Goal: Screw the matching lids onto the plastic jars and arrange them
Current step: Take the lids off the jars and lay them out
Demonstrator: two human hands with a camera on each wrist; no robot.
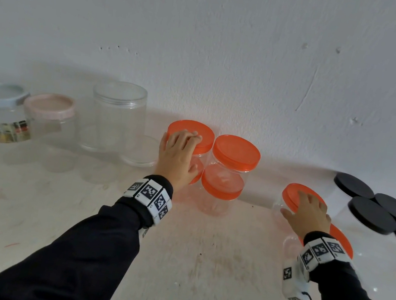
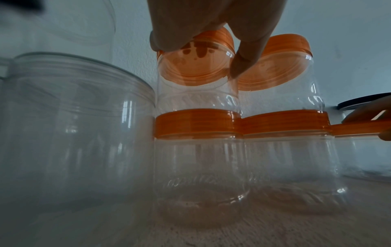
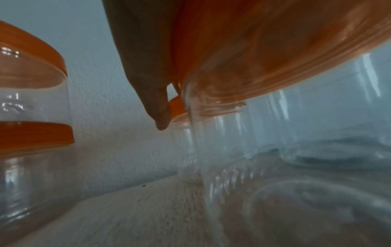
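Clear glossy plastic jars (image 2: 198,167); matt black lids (image 1: 372,215).

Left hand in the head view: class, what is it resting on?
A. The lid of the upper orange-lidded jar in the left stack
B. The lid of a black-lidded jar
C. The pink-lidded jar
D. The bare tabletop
A: the left hand lies with its fingers draped over the orange lid of the upper stacked jar, far from the black-lidded jars.
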